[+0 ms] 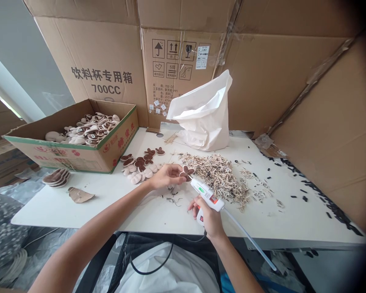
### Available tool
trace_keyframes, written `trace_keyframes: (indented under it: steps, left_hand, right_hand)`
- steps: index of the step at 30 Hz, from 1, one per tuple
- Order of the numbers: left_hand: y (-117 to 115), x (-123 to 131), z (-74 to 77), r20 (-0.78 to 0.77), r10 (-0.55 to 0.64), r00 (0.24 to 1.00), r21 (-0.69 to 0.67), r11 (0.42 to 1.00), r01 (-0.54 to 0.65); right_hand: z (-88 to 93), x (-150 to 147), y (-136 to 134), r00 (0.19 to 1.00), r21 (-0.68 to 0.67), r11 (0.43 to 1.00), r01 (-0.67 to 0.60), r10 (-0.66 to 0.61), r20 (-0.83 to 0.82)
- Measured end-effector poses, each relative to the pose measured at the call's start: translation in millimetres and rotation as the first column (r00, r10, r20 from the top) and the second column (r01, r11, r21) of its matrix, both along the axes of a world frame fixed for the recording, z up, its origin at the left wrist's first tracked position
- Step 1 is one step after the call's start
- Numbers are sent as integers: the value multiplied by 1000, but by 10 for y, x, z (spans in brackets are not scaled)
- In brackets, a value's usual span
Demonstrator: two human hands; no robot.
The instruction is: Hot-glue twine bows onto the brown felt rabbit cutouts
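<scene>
A brown piece point(188, 174) is pinched by the closed fingers of the left hand point(165, 176) above the white table point(49, 209). At about four o'clock from it, a glue gun point(206, 193) is gripped by the right hand point(211, 219). A loose pile point(221, 177) is spread at three, a white bag point(205, 130) is set at one, a filled box point(61, 155) at ten. At twelve, the table is walled by cardboard point(280, 77).

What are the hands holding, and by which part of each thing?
The left hand holds a brown piece by its edge; the right, the glue gun by its handle.
</scene>
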State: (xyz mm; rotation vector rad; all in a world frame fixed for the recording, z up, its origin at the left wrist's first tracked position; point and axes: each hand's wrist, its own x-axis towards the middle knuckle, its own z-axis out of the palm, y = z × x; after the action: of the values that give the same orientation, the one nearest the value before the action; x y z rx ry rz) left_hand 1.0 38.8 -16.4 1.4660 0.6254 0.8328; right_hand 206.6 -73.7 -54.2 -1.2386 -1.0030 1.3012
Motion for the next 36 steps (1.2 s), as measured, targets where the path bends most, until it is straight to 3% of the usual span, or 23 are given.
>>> trace_keyframes:
  steps: [15, 36]
  left_hand:
    - [-11, 2, 7, 27, 3, 1000, -10, 1000, -3]
    - [9, -4, 13, 72, 1, 997, 26, 1000, -3]
  right_hand:
    - [55, -24, -10, 999, 10, 1000, 18, -17, -30]
    - [0, -11, -5, 999, 10, 999, 53, -53, -13]
